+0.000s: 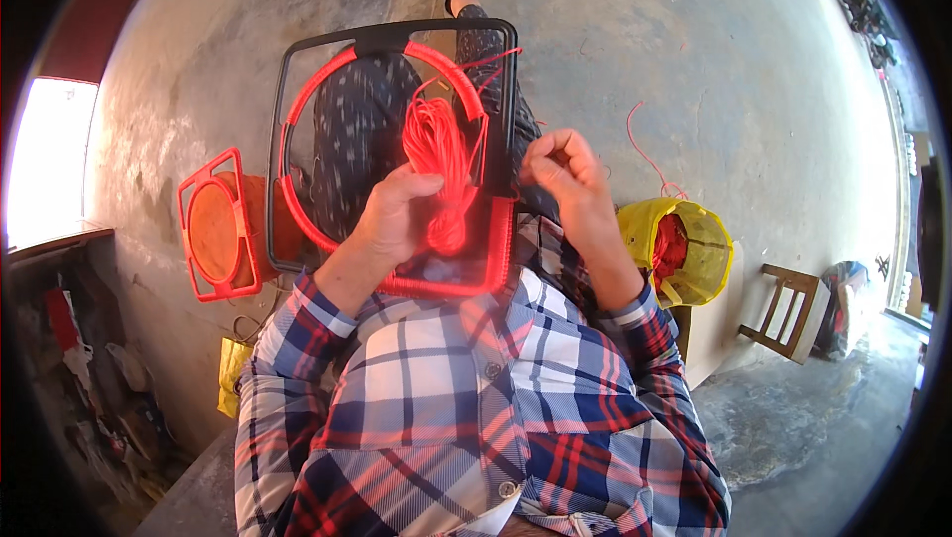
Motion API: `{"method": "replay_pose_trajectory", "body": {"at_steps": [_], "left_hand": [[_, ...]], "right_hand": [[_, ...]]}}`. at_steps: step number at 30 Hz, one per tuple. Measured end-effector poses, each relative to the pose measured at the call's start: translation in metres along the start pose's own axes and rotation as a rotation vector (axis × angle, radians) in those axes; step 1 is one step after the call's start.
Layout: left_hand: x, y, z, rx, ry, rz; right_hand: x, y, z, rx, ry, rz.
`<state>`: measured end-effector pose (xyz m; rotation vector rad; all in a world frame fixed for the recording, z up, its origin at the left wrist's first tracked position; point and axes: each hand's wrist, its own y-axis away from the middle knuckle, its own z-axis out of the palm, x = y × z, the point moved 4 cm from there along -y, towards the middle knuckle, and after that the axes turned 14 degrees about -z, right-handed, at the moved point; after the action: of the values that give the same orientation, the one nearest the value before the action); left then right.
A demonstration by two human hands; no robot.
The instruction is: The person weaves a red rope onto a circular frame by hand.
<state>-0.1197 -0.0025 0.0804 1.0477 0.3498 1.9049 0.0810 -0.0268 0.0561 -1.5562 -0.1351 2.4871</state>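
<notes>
A black rectangular frame [382, 38] with rounded corners rests across my lap. Inside it is a ring [436, 63], partly wrapped in red cord, and the frame's lower end is covered in red as well. My left hand [389, 215] is closed around a looped bundle of red cord [436, 140], held over the ring's opening. Just outside the frame's right side is my right hand [573, 180], its fingers curled in toward the thumb. Anything between those fingers is too small to make out. A red strand runs near the frame's upper right corner.
On the right stands a yellow container [712, 264] with red cord [670, 247] inside. A loose red strand [640, 140] lies on the concrete floor. Further right is a small wooden stool [783, 311]. To the left, a red-wrapped frame [240, 215] leans by an orange round object; a yellow bag [230, 373] is nearer.
</notes>
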Motion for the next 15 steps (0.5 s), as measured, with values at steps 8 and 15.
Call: {"method": "replay_pose_trajectory", "body": {"at_steps": [8, 15], "left_hand": [[-0.008, 0.008, 0.001, -0.089, -0.180, 0.119], [0.005, 0.012, 0.018, 0.046, -0.717, 0.332]], "right_hand": [[0.025, 0.023, 0.014, -0.604, -0.120, 0.577], [0.011, 0.011, 0.002, -0.678, 0.524, -0.052]]}}
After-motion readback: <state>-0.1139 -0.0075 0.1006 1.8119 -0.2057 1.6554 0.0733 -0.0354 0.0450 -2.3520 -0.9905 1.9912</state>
